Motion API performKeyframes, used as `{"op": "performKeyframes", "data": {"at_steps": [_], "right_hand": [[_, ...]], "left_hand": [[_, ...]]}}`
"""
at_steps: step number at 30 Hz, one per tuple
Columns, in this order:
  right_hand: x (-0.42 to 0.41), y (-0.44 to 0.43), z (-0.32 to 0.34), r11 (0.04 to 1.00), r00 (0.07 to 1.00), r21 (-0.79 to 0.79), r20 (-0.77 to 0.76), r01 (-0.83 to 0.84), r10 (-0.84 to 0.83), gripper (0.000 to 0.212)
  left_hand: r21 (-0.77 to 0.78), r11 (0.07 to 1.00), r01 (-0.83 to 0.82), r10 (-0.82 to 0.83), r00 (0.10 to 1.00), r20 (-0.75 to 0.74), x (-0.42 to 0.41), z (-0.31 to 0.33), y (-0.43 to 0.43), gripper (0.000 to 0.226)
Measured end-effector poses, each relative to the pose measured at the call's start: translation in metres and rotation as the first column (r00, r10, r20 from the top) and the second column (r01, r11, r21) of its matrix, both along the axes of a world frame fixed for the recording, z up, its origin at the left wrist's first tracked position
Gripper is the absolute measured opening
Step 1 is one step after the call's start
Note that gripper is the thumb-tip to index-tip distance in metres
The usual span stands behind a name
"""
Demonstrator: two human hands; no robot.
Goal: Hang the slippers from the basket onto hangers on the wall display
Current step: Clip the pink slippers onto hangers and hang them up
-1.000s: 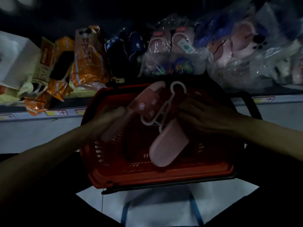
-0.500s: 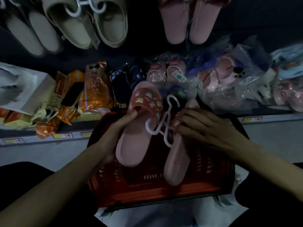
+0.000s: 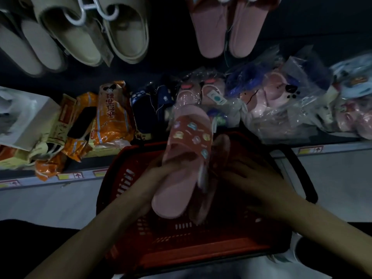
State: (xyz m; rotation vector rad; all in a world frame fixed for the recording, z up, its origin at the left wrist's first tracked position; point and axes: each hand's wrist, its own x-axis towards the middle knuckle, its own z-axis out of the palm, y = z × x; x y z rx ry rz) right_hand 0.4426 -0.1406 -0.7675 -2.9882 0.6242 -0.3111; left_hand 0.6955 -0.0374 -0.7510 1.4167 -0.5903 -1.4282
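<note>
A person's two bare hands work a pair of pink slippers above a red basket (image 3: 128, 178), seen from a head-worn camera in dim light. The left hand (image 3: 161, 174) grasps the near slipper (image 3: 181, 172) from the basket's left side, fingers curled into its opening; the slipper stands tilted over the basket, toe toward the shelf, its red strap studded with small coloured charms. The second slipper (image 3: 219, 156) sits just beside the first, on its right and partly behind it, blurred and in shadow. The right hand (image 3: 259, 182) lies against that slipper's right side, fingers spread over it; whether it actually grips cannot be told. A pale hanger (image 3: 202, 178) shows only as a streak between the two slippers (too blurred to say how it is attached).

Beyond the basket runs a shelf edge (image 3: 332, 152) with arrow labels. On the shelf behind the basket's left corner lie orange packets (image 3: 112, 115) and a white box (image 3: 34, 117); directly behind it, dark blue slippers (image 3: 147, 105); behind its right corner, bagged slippers (image 3: 281, 105) in clear wrap, pink and blue.

On the dark wall above the shelf, well apart from the basket, beige slippers (image 3: 124, 35) hang on white hooks at left, and a pink pair (image 3: 223, 27) hangs soles-out, straight above the basket.
</note>
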Motion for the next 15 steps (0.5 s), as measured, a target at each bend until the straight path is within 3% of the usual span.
{"op": "performKeyframes", "data": {"at_steps": [1,2,3,4,5,6,10,12,15], "right_hand": [[0.002,0.015,0.008,0.967,0.994,0.232,0.022,0.1,-0.108,0.057],[0.008,0.026,0.011,0.868,0.974,0.473,0.082,0.15,-0.213,0.046],[0.014,0.034,0.016,0.708,0.941,0.688,0.112,0.159,-0.32,0.034],[0.022,0.039,0.017,0.484,0.896,0.866,0.108,0.128,-0.43,0.029],[0.029,0.042,0.019,0.278,0.87,0.955,0.051,0.101,-0.49,0.028],[0.033,0.043,0.016,0.152,0.849,0.987,0.03,0.06,-0.527,0.028],[0.043,0.041,0.019,-0.186,0.72,0.978,-0.059,-0.099,-0.692,0.019],[0.044,0.037,0.018,-0.245,0.688,0.962,-0.096,-0.122,-0.72,0.025],[0.043,0.031,0.017,-0.19,0.706,0.979,-0.08,-0.078,-0.703,0.031]], "left_hand": [[0.006,1.0,0.012,-0.012,0.999,0.031,-0.005,-0.001,0.002,0.02],[0.001,1.0,0.026,-0.026,0.998,0.059,-0.008,-0.006,0.004,0.03],[0.002,1.0,0.023,-0.023,0.997,0.069,-0.012,-0.009,0.006,0.043],[-0.005,1.0,0.008,-0.008,0.998,0.057,-0.013,-0.014,0.006,0.055],[-0.003,1.0,-0.021,0.021,0.998,0.059,-0.016,-0.012,0.006,0.061],[-0.011,0.999,-0.039,0.04,0.997,0.068,-0.016,-0.015,0.006,0.061],[0.039,0.994,-0.098,0.095,0.992,0.089,-0.015,-0.022,-0.013,0.062],[0.049,0.994,-0.102,0.095,0.987,0.127,-0.016,-0.024,-0.02,0.079],[0.09,0.985,-0.146,0.138,0.986,0.092,-0.019,-0.022,-0.025,0.022]]}}
